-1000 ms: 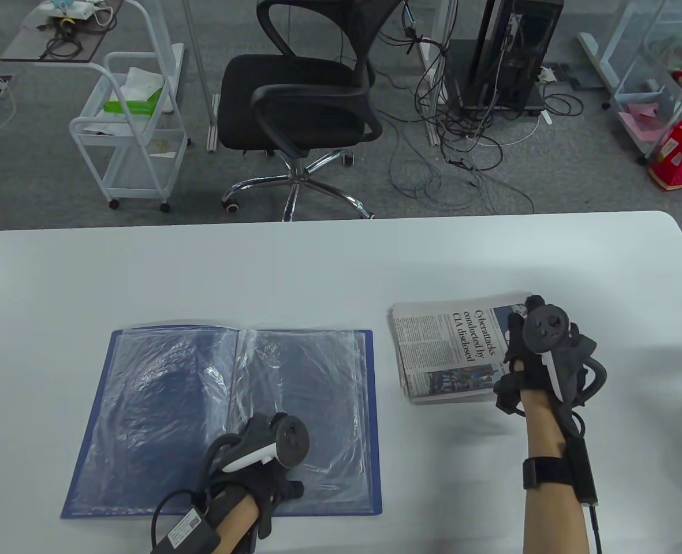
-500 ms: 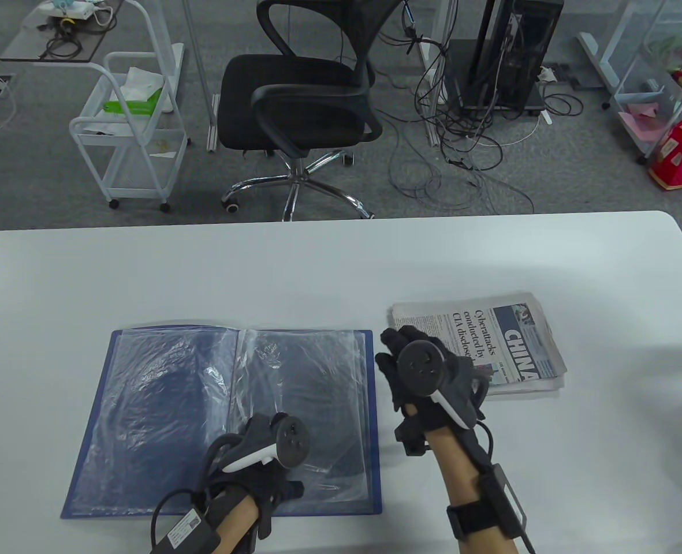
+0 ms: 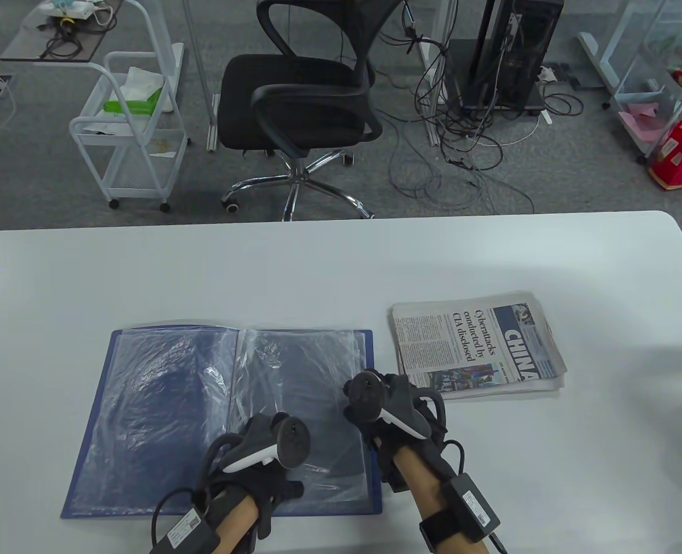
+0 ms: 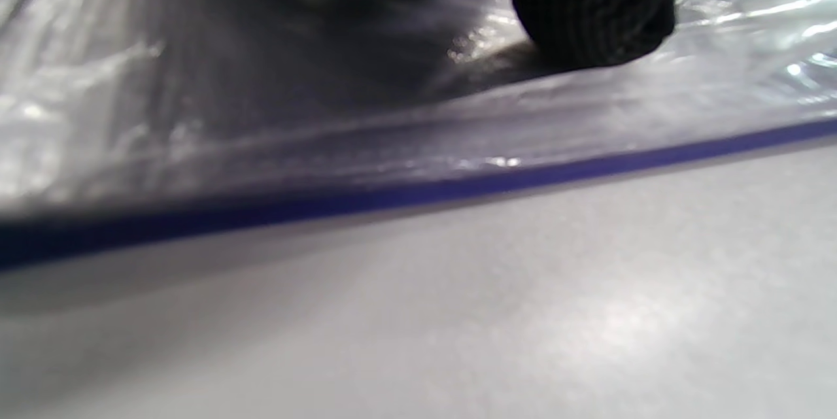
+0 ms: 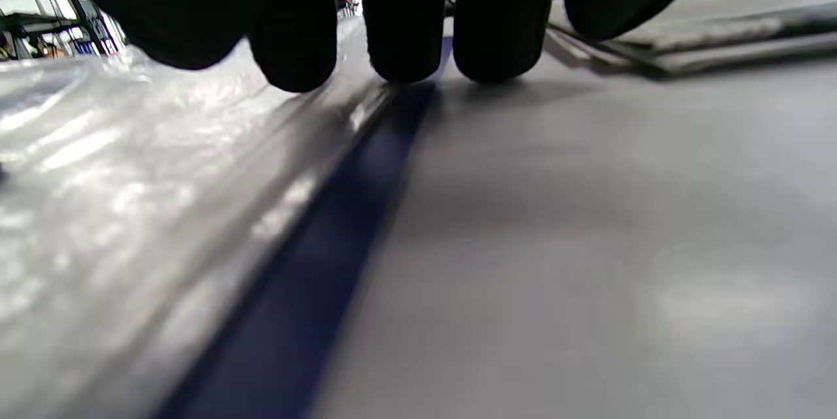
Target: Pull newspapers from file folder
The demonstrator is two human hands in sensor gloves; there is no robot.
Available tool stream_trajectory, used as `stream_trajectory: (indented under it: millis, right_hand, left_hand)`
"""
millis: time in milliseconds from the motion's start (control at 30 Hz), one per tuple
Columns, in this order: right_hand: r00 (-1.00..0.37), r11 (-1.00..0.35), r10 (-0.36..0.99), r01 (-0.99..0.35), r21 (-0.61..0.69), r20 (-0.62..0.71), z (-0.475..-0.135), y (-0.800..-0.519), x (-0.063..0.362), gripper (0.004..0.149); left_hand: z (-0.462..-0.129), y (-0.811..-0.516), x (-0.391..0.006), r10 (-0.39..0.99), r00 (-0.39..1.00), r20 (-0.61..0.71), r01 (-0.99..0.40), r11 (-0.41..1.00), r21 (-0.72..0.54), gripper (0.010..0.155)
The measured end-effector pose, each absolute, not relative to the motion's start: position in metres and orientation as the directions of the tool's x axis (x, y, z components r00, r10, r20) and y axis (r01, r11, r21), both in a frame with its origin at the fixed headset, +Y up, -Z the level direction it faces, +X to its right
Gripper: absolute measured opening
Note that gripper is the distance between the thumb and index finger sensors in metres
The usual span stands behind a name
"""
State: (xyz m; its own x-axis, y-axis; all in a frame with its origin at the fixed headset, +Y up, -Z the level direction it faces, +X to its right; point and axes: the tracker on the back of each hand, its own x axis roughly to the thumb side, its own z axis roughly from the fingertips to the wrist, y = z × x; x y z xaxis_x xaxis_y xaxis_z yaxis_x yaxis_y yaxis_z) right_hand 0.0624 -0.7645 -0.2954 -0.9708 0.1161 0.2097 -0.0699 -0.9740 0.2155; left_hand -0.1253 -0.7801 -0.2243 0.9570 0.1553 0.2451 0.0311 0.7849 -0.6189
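A blue file folder (image 3: 95, 421) lies open on the white table, its clear plastic sleeves (image 3: 294, 381) showing nothing inside. A folded stack of newspapers (image 3: 479, 346) lies on the table just right of the folder. My left hand (image 3: 268, 441) rests on the lower part of the folder's right page; in the left wrist view a fingertip (image 4: 592, 7) presses on the sleeve above the blue cover edge (image 4: 418, 193). My right hand (image 3: 375, 398) is empty over the folder's right edge, with its fingers (image 5: 405, 20) hanging above the blue edge (image 5: 314, 255) and the newspapers (image 5: 719, 33) beyond.
The white table (image 3: 317, 265) stretches far beyond the folder and papers. Behind it, on the floor, stand a black office chair (image 3: 306, 104), a white trolley (image 3: 127, 127) and a computer tower with tangled cables (image 3: 508, 57).
My right hand has left the newspapers on the table and moved left and towards me to the folder's right edge. My left hand, the folder and the newspapers have not moved.
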Motion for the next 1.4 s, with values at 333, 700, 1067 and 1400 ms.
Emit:
stream_trajectory:
  millis: [333,700,1067,1400]
  right_hand:
    - [-0.973,-0.977,0.107,-0.065,0.203,0.204,-0.295,-0.769,0.063,0.051]
    - [-0.972,-0.975,0.124,-0.082,0.205,0.201,-0.297,-0.77,0.065,0.051]
    - [-0.973,-0.98,0.11,-0.072,0.184,0.204,-0.295,-0.77,0.062,0.05]
    - [-0.974,-0.981,0.09,-0.051,0.185,0.209,-0.296,-0.769,0.062,0.05]
  left_hand:
    - [-0.228,-0.76,-0.138,0.226,0.947,0.23,-0.092,0.874,-0.477,0.08]
    - [-0.242,-0.705,-0.205,0.366,0.928,0.064,-0.339,0.905,-0.258,0.076]
    - [-0.251,-0.766,-0.303,0.432,0.86,-0.272,-0.5,0.82,-0.278,0.075]
    - [-0.245,-0.785,-0.353,0.385,0.764,-0.517,-0.552,0.805,-0.216,0.078]
